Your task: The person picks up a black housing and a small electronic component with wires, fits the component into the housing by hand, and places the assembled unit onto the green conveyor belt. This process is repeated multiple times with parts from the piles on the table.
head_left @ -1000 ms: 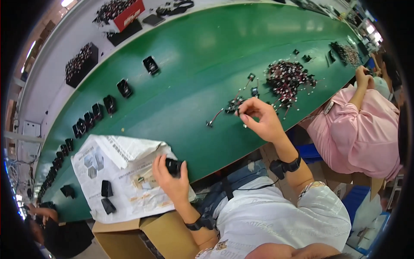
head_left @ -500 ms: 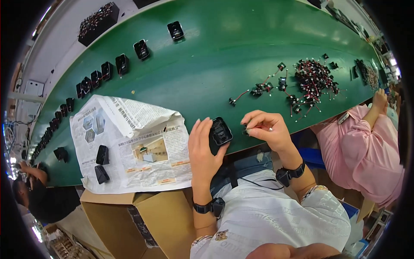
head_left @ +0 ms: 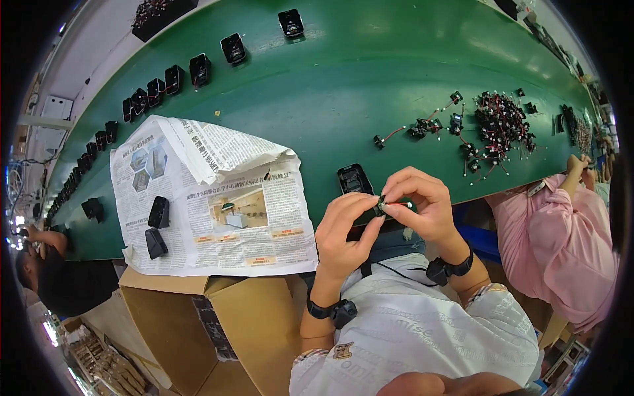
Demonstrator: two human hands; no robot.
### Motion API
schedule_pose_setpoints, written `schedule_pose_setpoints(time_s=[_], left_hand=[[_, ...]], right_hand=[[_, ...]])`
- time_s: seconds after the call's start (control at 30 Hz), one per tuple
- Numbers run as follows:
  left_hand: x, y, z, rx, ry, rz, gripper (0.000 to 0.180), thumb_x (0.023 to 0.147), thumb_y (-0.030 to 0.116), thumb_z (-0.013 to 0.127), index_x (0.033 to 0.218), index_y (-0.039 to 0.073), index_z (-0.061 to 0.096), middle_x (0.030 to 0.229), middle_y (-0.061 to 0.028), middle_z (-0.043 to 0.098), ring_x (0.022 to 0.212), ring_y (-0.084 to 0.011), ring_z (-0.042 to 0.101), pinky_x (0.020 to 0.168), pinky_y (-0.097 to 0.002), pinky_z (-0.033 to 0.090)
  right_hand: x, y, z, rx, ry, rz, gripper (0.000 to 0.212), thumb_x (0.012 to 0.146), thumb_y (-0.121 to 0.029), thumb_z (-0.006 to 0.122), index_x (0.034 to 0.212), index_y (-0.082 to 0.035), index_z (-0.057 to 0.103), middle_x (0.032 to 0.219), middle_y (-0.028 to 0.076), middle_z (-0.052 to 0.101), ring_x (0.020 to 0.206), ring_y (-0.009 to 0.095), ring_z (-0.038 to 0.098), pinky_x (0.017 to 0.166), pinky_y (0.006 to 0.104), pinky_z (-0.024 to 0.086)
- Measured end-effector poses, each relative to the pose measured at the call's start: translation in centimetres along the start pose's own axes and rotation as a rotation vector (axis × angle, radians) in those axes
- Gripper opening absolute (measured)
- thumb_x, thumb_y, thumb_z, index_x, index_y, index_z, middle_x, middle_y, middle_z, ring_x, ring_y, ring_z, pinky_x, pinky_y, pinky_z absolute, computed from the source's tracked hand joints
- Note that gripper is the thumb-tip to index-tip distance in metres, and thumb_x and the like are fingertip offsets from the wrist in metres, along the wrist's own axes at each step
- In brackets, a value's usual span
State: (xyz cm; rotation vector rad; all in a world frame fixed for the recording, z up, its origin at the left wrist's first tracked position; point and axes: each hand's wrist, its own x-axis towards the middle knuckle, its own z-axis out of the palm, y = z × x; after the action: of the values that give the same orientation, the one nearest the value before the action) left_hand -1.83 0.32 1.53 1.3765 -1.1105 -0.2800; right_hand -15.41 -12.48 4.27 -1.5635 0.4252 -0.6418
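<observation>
Both my hands meet just above the table's near edge around a small dark part with wires [head_left: 380, 207]. The thumb and fingertips of my right hand [head_left: 424, 210] pinch it, and a light-tipped wire sticks out beside them. From the other side my left hand [head_left: 345, 237] closes its thumb and fingers on the same part. Right behind my left fingertips lies an open black plastic housing [head_left: 354, 178] on the green table, its hollow side up. My fingers hide most of the small part, so its exact kind does not show.
A heap of small black parts with red wires [head_left: 505, 125] lies to the right. Newspaper [head_left: 191, 224] with two black pieces [head_left: 157, 212] covers the left front, above an open cardboard box [head_left: 254, 330]. Black housings [head_left: 173, 79] line the far left edge. People sit on both sides.
My left hand has let go of the black housing and come to the small part in my right fingers. The housing now lies by itself on the table. The whole view has shifted slightly.
</observation>
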Motion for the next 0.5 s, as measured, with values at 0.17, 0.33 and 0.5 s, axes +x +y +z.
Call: schedule_pose_setpoints(time_s=[0.17, 0.33, 0.5], left_hand=[[-0.4, 0.7, -0.2, -0.163, 0.004, -0.132, 0.032, 0.077, -0.006, 0.075, 0.109, -0.002, 0.069, 0.108, -0.0154, 0.069, 0.097, -0.0248, 0.067, 0.087, -0.0327, 0.053], [-0.4, 0.3, -0.8, -0.404, -0.014, -0.262, 0.026, 0.085, -0.003, 0.069, 0.111, -0.004, 0.069, 0.108, -0.0142, 0.068, 0.095, -0.0205, 0.065, 0.085, -0.0296, 0.052], [-0.2, 0.1, -0.9, -0.486, -0.08, -0.332, 0.023, 0.092, -0.003, 0.063, 0.113, -0.006, 0.068, 0.108, -0.0146, 0.068, 0.097, -0.0204, 0.064, 0.085, -0.0288, 0.051]], right_hand=[[0.2, -0.1, 0.1, -0.083, 0.026, -0.036, 0.017, 0.079, 0.004, 0.076, 0.095, 0.001, 0.072, 0.1, 0.011, 0.069, 0.085, 0.015, 0.067, 0.073, 0.0269, 0.054], [-0.1, -0.4, -0.3, -0.107, -0.141, -0.093, 0.022, 0.076, 0.002, 0.076, 0.098, 0.002, 0.072, 0.089, 0.012, 0.071, 0.079, 0.018, 0.067, 0.072, 0.0287, 0.053], [0.2, -1.0, -0.3, -0.121, -0.137, -0.087, 0.022, 0.078, 0.003, 0.073, 0.1, 0.003, 0.072, 0.088, 0.012, 0.072, 0.076, 0.018, 0.068, 0.071, 0.0291, 0.053]])
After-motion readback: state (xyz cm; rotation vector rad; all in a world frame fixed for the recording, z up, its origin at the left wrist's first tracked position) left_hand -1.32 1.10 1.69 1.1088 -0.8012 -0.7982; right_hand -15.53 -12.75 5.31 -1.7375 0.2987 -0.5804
